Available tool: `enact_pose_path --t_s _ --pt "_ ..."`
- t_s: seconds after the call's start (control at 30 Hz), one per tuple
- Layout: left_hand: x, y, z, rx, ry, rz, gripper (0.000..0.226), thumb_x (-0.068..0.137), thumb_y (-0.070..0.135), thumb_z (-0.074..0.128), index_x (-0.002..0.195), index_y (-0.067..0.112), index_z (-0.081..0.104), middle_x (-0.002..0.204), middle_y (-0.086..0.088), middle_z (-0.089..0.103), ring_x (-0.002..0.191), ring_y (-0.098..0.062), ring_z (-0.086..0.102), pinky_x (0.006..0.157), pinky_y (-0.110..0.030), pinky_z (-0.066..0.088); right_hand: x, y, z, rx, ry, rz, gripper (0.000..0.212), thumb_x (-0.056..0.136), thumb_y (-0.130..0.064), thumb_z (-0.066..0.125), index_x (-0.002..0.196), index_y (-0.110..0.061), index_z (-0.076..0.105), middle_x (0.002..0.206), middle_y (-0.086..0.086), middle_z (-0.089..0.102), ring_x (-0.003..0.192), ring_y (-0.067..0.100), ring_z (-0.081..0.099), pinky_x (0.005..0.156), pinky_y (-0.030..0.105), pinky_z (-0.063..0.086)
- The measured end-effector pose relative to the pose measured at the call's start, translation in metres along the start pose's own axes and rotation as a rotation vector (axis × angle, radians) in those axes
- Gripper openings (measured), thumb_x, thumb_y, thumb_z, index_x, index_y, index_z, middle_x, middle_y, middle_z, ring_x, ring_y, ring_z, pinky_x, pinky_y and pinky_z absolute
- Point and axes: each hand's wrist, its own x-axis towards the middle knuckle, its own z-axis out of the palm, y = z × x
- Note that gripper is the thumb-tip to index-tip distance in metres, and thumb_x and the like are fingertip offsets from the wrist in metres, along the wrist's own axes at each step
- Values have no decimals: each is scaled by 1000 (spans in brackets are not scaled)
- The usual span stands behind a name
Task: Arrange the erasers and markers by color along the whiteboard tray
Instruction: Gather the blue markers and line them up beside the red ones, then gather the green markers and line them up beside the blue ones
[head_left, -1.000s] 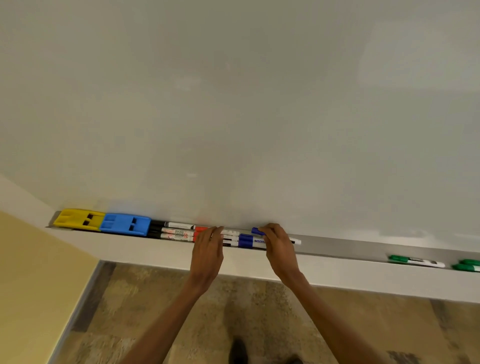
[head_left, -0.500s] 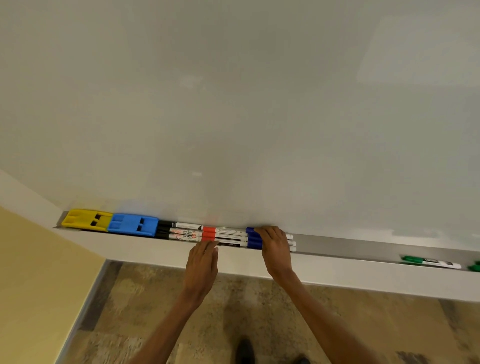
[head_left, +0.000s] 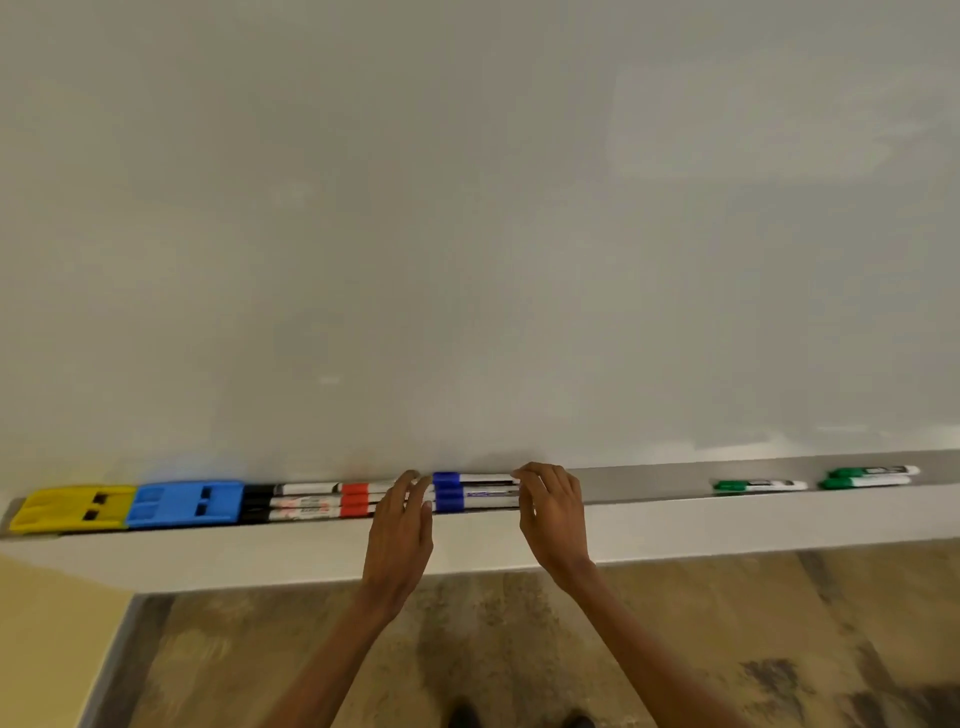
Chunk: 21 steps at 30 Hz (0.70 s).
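On the whiteboard tray (head_left: 644, 480), from the left, lie a yellow eraser (head_left: 72, 506), a blue eraser (head_left: 184, 501), black markers (head_left: 291, 501), red markers (head_left: 356, 501) and blue markers (head_left: 475, 491). Each marker colour is stacked in rows. My left hand (head_left: 400, 525) rests flat at the blue caps, covering the red markers' right ends. My right hand (head_left: 553, 512) curls its fingertips against the right ends of the blue markers. Neither hand grips anything. Green markers (head_left: 758, 486) lie apart, far right on the tray.
Two more green markers (head_left: 872, 475) lie near the tray's right end. A bare stretch of tray separates my right hand from them. The whiteboard (head_left: 467, 208) fills the upper view. Below are patterned floor (head_left: 519, 649) and a yellow wall (head_left: 47, 649) on the left.
My right hand slid from the blue caps to the right ends of the blue markers. My left hand rose from the tray's front edge to the blue caps.
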Motion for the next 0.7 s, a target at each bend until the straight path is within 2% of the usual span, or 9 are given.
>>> enact_pose_path --t_s 0.1,0.43,0.7 --pt "10 29 19 -24 -29 73 35 96 11 50 131 10 52 135 -11 53 125 -26 50 106 -39 41 -3 28 -27 -57 45 62 27 85 -1 62 106 -18 67 104 -2 68 100 17 60 88 33 48" --pt "30 144 95 -52 -123 353 28 94 11 54 122 9 59 121 -11 63 114 -26 58 100 -41 48 -23 140 -111 -134 177 307 22 91 -18 58 112 -18 64 115 0 66 109 19 55 93 33 41" --pt "38 255 176 -78 -217 401 27 93 17 56 120 12 60 121 -7 63 112 -23 58 97 -38 48 -46 246 -176 -135 143 415 26 93 -21 53 117 -17 61 123 0 62 115 18 53 95 36 42"
